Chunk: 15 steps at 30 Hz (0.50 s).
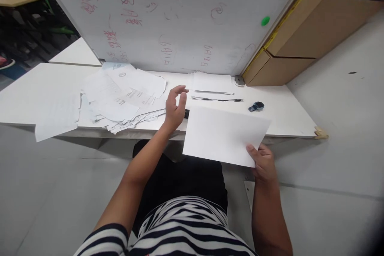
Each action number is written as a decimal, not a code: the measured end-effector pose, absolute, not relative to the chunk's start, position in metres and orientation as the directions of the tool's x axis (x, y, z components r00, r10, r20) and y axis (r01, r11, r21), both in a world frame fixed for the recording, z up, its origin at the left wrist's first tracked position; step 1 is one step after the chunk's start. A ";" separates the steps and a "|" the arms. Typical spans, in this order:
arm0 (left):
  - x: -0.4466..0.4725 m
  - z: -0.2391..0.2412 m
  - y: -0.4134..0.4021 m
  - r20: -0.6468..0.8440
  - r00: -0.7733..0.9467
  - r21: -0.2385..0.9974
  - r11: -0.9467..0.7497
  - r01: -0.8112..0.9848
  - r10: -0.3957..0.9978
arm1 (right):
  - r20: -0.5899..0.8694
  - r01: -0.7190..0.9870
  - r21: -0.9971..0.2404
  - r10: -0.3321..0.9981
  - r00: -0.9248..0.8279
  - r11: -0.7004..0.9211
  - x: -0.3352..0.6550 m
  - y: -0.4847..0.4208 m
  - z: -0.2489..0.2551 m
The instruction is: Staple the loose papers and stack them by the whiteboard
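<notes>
In our right hand (264,164) we held a white sheet (225,132) near its lower right corner, the grip closed with the thumb on top. The sheet reached over the front edge of the surface (285,122). Our left hand (175,108) was near the sheet's left side, its grip loosely wide, thumb and fingers parted. Farther back we saw a neat paper stack (213,83) by the whiteboard (195,20); leftward, an untidy paper heap (120,92); rightward, a small dark-blue object (256,106).
</notes>
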State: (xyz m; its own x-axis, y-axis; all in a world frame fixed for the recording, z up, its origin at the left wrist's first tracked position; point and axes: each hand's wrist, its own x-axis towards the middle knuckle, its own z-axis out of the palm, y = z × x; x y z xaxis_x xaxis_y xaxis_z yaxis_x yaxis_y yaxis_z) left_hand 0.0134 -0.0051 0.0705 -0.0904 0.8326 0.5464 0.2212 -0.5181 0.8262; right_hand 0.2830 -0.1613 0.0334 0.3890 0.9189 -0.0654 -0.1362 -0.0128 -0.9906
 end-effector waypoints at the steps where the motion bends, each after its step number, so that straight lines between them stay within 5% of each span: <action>1: 0.008 0.076 -0.023 0.477 -0.060 0.876 -0.469 0.116 0.877 | -0.061 -0.139 -0.990 0.922 0.382 -0.008 0.281 -0.160 0.033; 3: -0.005 0.082 -0.061 0.284 0.131 0.959 -0.284 -0.018 0.950 | -0.052 -0.137 -0.991 0.925 0.376 0.000 0.276 -0.157 0.033; 6: -0.022 0.079 -0.109 0.041 0.352 0.997 -0.060 0.043 0.935 | -0.067 -0.126 -0.992 0.935 0.348 -0.024 0.271 -0.153 0.030; 15: -0.033 0.058 -0.143 -0.118 0.197 0.992 0.109 0.058 0.973 | -0.063 -0.075 -0.996 0.956 0.288 -0.043 0.258 -0.153 0.031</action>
State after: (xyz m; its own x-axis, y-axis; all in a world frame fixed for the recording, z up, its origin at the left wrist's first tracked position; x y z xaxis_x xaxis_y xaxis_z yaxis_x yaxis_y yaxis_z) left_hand -0.0335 -0.1425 0.0575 0.1973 0.9732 -0.1184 0.0583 0.1089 0.9923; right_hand 0.2582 -0.1527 0.0311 0.2877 0.9557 -0.0627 -0.0746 -0.0429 -0.9963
